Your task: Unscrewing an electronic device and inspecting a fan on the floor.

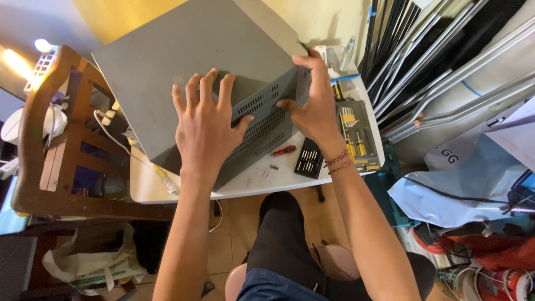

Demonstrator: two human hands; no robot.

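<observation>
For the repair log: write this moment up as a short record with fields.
setting: small white table seen from above, wooden chair to the left
main thing: grey metal case with vent slots, tilted on the table
left hand: flat on the case's top panel, fingers spread
right hand: gripping the case's right corner
on the table: red-handled screwdriver, black bit set, open tool kit
right of the table: metal poles, plastic bags
</observation>
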